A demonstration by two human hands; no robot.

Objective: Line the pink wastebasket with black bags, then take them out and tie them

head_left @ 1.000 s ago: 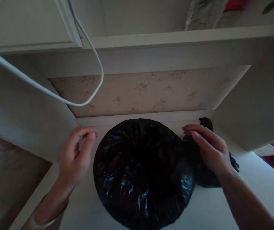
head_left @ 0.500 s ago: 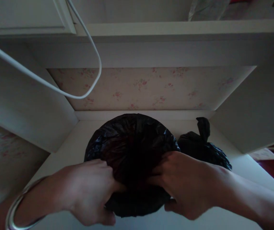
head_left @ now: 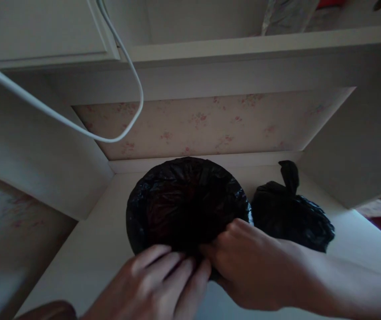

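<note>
A round bin lined with a black trash bag (head_left: 190,186) stands before me, its dark inside facing up. My left hand (head_left: 163,282) lies over the near rim, its fingers bent down onto the bag's edge. Close beside it, my right hand (head_left: 243,266) is closed on the same edge at the near right, its fingertips partly hidden inside. The two hands almost touch. A tied black garbage bag (head_left: 290,218) with a knotted top sits to the right of the bin, behind my right wrist.
A white cable (head_left: 110,138) hangs in a loop at the upper left. Behind the bin is a flowered wall panel (head_left: 197,124) under a white shelf edge (head_left: 230,48). White side panels stand left and right. The bin rests on a white surface (head_left: 106,213).
My left hand has moved right along the near rim, towards my right hand, and now lies over the bag's edge. The view has shifted and tilted slightly.
</note>
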